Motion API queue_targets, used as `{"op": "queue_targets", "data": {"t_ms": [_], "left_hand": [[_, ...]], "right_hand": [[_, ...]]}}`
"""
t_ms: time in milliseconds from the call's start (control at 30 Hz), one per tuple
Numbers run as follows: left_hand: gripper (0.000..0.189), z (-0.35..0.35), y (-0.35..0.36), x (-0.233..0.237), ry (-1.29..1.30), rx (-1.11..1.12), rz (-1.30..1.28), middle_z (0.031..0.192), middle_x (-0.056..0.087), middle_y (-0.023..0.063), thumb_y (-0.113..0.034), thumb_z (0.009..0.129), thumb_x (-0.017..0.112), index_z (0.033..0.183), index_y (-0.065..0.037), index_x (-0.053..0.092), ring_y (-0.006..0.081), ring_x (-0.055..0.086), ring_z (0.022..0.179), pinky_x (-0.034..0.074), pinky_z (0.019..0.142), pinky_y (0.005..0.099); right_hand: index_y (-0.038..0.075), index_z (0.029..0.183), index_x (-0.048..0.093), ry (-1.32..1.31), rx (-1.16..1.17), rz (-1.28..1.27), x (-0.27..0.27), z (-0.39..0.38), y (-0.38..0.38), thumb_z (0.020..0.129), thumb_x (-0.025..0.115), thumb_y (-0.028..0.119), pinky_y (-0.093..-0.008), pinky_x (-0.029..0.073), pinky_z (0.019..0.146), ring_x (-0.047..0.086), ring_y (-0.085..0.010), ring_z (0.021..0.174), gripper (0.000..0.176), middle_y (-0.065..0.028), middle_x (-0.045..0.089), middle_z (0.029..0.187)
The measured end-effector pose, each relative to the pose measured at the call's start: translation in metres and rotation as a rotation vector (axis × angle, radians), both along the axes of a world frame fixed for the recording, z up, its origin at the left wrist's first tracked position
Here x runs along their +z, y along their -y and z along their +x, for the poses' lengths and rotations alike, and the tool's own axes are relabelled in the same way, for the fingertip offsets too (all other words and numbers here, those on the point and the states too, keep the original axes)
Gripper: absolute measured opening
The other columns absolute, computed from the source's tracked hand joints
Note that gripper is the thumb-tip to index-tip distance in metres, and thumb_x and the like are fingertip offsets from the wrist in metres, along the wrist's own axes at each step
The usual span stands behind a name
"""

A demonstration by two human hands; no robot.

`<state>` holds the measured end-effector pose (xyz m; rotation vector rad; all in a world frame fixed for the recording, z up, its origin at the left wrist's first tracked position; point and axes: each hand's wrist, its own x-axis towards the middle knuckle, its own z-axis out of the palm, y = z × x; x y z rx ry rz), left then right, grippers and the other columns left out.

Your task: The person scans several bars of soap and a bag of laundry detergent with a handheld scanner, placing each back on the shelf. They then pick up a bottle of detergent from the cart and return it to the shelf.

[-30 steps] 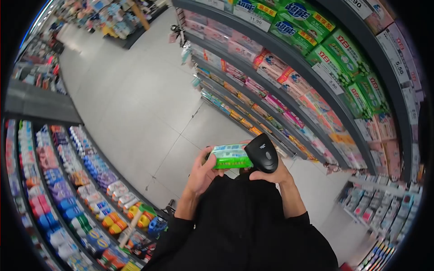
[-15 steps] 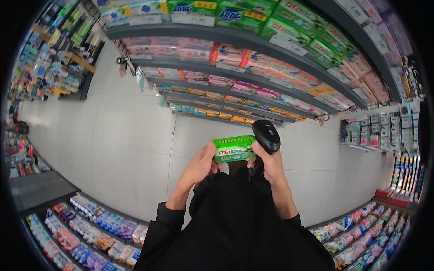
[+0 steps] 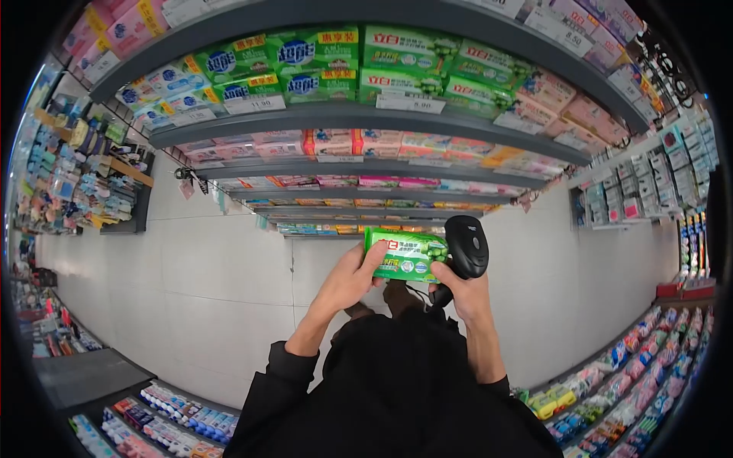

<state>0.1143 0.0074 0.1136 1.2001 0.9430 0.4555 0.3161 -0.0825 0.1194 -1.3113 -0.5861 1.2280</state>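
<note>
Held out in front of my body is a green pack of laundry soap [image 3: 408, 257], its wide printed face turned up to me. My left hand [image 3: 345, 281] grips the pack's left end, thumb on top. My right hand [image 3: 467, 294] presses its thumb on the lower right corner and also holds a black handheld barcode scanner [image 3: 468, 248]. The scanner's head stands just right of the pack, and part of its handle is hidden by my fingers. Similar green packs [image 3: 408, 52] are stacked on the upper shelf ahead.
A tall grey shelf unit [image 3: 267, 122] with packaged goods and price tags [image 3: 410, 103] stands in front. Racks of small packages [image 3: 641, 187] hang at right. Shelves of bottles and packs [image 3: 187, 412] lie behind me on both sides. Pale floor tiles [image 3: 221, 267] run below.
My view has tipped up and levelled, so more of the upper shelves shows. The soap pack has turned from its narrow side to its wide face, still between both hands.
</note>
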Motion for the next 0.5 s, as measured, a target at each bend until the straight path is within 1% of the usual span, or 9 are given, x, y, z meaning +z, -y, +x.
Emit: {"op": "queue_targets", "data": {"t_ms": [33, 167, 233, 267, 333, 367, 400, 467, 500], "left_hand": [[0.057, 0.002, -0.005, -0.001, 0.006, -0.024, 0.017, 0.073, 0.054, 0.0026, -0.053, 0.103, 0.042, 0.108, 0.002, 0.057, 0.0081, 0.048, 0.061, 0.039, 0.054, 0.0246], [0.057, 0.022, -0.024, 0.017, 0.029, -0.021, 0.106, 0.075, 0.055, 0.0025, -0.052, 0.104, 0.041, 0.11, 0.002, 0.056, 0.007, 0.048, 0.062, 0.04, 0.055, 0.024], [0.048, 0.037, -0.034, 0.037, 0.023, -0.059, 0.167, 0.077, 0.06, 0.0068, -0.043, 0.104, 0.045, 0.114, 0.002, 0.057, 0.0156, 0.056, 0.064, 0.045, 0.06, 0.028], [0.048, 0.045, -0.04, 0.048, 0.017, -0.052, 0.178, 0.077, 0.06, 0.0068, -0.043, 0.104, 0.045, 0.114, 0.002, 0.057, 0.0156, 0.056, 0.064, 0.045, 0.06, 0.028], [0.034, 0.061, -0.056, 0.073, -0.156, -0.082, 0.814, 0.09, 0.064, 0.0132, -0.028, 0.101, 0.052, 0.114, 0.003, 0.058, 0.0268, 0.062, 0.078, 0.05, 0.074, 0.0367], [0.035, 0.07, -0.06, 0.083, -0.19, 0.017, 0.95, 0.102, 0.064, 0.017, -0.018, 0.093, 0.059, 0.121, 0.002, 0.058, 0.0352, 0.062, 0.093, 0.048, 0.085, 0.0423], [0.04, 0.075, -0.073, 0.087, -0.262, 0.035, 1.172, 0.115, 0.062, 0.017, -0.013, 0.088, 0.066, 0.125, 0.0, 0.058, 0.0341, 0.059, 0.104, 0.046, 0.091, 0.0416], [0.048, 0.088, -0.089, 0.103, -0.328, 0.169, 1.479, 0.125, 0.059, 0.0154, -0.008, 0.082, 0.071, 0.128, -0.002, 0.058, 0.0344, 0.056, 0.115, 0.044, 0.097, 0.0435], [0.048, 0.093, -0.098, 0.107, -0.342, 0.176, 1.478, 0.125, 0.059, 0.0154, -0.008, 0.082, 0.071, 0.128, -0.002, 0.058, 0.0344, 0.056, 0.115, 0.044, 0.097, 0.0435]], "right_hand": [[-0.001, 0.114, 0.057, -0.004, 0.019, 0.018, 0.001, 0.007, -0.005, 0.083, 0.077, 0.004, -0.0272, 0.057, 0.057, 0.064, -0.0141, 0.074, 0.037, -0.007, 0.063, 0.089], [0.0, 0.111, 0.059, 0.168, 0.181, 0.185, 0.002, 0.044, -0.023, 0.076, 0.082, 0.002, -0.0296, 0.053, 0.061, 0.064, -0.0152, 0.071, 0.042, -0.0072, 0.065, 0.087], [-0.001, 0.11, 0.059, 0.11, 0.129, 0.208, 0.011, 0.057, -0.029, 0.076, 0.081, 0.001, -0.0296, 0.053, 0.061, 0.064, -0.0156, 0.07, 0.041, -0.0074, 0.065, 0.087], [-0.001, 0.11, 0.059, 0.056, 0.076, 0.209, 0.014, 0.063, -0.031, 0.077, 0.081, 0.0, -0.0296, 0.054, 0.062, 0.065, -0.016, 0.07, 0.04, -0.0077, 0.065, 0.086], [-0.001, 0.114, 0.059, -0.042, 0.013, 0.247, 0.011, 0.08, -0.034, 0.077, 0.079, -0.001, -0.0314, 0.055, 0.061, 0.065, -0.0176, 0.068, 0.043, -0.009, 0.065, 0.091], [-0.001, 0.115, 0.058, -0.107, -0.004, 0.268, 0.006, 0.089, -0.035, 0.076, 0.079, 0.0, -0.0313, 0.055, 0.06, 0.064, -0.0174, 0.068, 0.044, -0.0089, 0.064, 0.091], [0.0, 0.117, 0.058, -0.172, -0.019, 0.285, 0.001, 0.097, -0.038, 0.076, 0.078, 0.001, -0.0311, 0.054, 0.06, 0.063, -0.0172, 0.067, 0.046, -0.0088, 0.064, 0.091], [0.0, 0.121, 0.055, -0.287, 0.005, 0.371, 0.011, 0.106, -0.043, 0.079, 0.073, 0.002, -0.0309, 0.05, 0.057, 0.06, -0.0182, 0.067, 0.046, -0.0091, 0.062, 0.092], [0.0, 0.122, 0.055, -0.325, 0.007, 0.368, 0.013, 0.111, -0.045, 0.08, 0.072, 0.002, -0.0314, 0.05, 0.056, 0.06, -0.0185, 0.068, 0.045, -0.009, 0.061, 0.092]]}}
